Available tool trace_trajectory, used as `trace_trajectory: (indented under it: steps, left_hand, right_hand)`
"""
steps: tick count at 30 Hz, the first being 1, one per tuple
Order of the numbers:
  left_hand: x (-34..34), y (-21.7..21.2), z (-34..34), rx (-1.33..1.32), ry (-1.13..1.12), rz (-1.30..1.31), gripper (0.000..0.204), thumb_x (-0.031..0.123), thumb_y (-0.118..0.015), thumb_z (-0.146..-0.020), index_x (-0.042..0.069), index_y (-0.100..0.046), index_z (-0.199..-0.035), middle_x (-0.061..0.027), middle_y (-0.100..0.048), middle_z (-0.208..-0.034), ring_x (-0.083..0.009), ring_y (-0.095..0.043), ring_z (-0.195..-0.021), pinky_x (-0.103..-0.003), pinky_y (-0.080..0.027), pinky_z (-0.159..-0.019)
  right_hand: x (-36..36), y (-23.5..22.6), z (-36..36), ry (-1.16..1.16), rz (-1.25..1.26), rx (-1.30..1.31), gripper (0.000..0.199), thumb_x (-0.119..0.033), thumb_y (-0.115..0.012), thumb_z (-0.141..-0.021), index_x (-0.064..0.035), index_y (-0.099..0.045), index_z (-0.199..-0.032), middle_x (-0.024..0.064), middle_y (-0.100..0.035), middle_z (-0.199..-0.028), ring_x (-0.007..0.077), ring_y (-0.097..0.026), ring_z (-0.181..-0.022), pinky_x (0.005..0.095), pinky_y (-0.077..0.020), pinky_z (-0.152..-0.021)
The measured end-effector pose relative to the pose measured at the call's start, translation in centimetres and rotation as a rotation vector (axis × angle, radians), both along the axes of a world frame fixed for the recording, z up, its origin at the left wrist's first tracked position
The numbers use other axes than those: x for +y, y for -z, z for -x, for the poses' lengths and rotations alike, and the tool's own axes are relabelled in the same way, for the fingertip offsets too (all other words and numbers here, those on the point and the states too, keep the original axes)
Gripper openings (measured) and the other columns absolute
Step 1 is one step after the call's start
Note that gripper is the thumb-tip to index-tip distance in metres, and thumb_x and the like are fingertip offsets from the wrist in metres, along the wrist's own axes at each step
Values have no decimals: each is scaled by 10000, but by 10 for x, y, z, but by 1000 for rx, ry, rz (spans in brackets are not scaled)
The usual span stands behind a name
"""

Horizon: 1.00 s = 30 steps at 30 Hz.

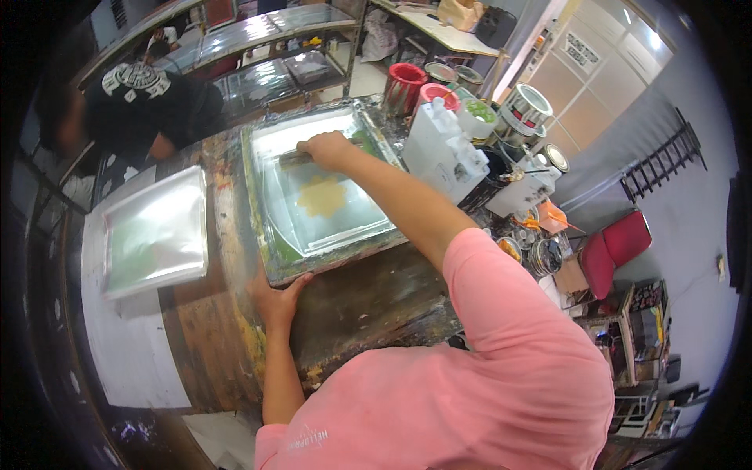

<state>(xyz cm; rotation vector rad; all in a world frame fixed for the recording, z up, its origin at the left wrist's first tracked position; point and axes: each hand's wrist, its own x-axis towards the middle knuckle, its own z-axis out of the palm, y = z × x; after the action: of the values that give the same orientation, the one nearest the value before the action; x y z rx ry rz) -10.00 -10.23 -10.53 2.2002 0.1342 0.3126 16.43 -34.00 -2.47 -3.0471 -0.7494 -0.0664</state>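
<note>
A screen printing frame (262, 211) lies on the stained wooden table, with white ink along its far end and a yellowish star-like shape (323, 197) showing in its mesh. My right hand (329, 150) is closed on the handle of a squeegee (291, 158) that rests across the mesh in the far half. At the frame's near left corner, my left hand (279, 298) grips the frame's edge, thumb on the near side. The fingers of that hand are partly hidden by the frame.
Left of the frame, a shiny clear sheet (157, 235) lies on white paper (125, 352). White jugs (439, 145), a red bucket (405, 84) and several paint cans crowd the right side. Another person in a black shirt (149, 102) bends at the far left. A red chair (615, 247) stands right.
</note>
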Motion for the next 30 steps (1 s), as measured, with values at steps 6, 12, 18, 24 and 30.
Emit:
trace_trajectory:
  steps: [6, 12, 18, 24, 30]
  left_hand:
    - [-1, 3, -1, -59, 4, 5, 1052, 426, -1023, -632, -16, -578, -1476, -275, -662, -1330, -470, -579, -1218, -533, -437, -1084]
    - [0, 4, -1, -53, 25, 33, 1012, 446, -1004, -662, -23, -590, -1458, -279, -670, -1310, -476, -576, -1219, -535, -429, -1079]
    - [-1, 6, 0, -87, 18, 57, 1040, 453, -1004, -663, -36, -576, -1474, -286, -672, -1309, -460, -579, -1237, -520, -433, -1085]
    - [-1, 9, -2, -118, 22, 79, 1027, 415, -1012, -664, -73, -574, -1454, -293, -673, -1303, -447, -611, -1207, -500, -460, -1068]
    - [1, 14, -4, -129, 42, 136, 939, 350, -1014, -675, -106, -602, -1386, -266, -695, -1259, -400, -650, -1167, -460, -489, -1037]
  right_hand:
    - [-12, -77, 6, 6, -229, -70, 367, -194, -634, -966, -193, -665, -1332, 152, -724, -1185, 397, -703, -1116, 526, -552, -947]
    - [-70, -213, 38, -7, -257, -180, 455, -233, -684, -956, -157, -649, -1403, 167, -682, -1297, 384, -678, -1185, 483, -531, -1032]
    - [-207, -316, 74, 113, -330, -382, 687, -387, -817, -924, -124, -573, -1510, 160, -683, -1418, 284, -672, -1252, 405, -532, -1066]
    - [-363, -331, 118, 548, -631, -269, 723, -396, -822, -932, -96, -556, -1534, 238, -664, -1351, 295, -663, -1207, 415, -551, -996]
    - [-448, -298, 120, 725, -751, -216, 682, -354, -820, -893, -66, -629, -1481, 179, -700, -1386, 295, -673, -1222, 417, -533, -1036]
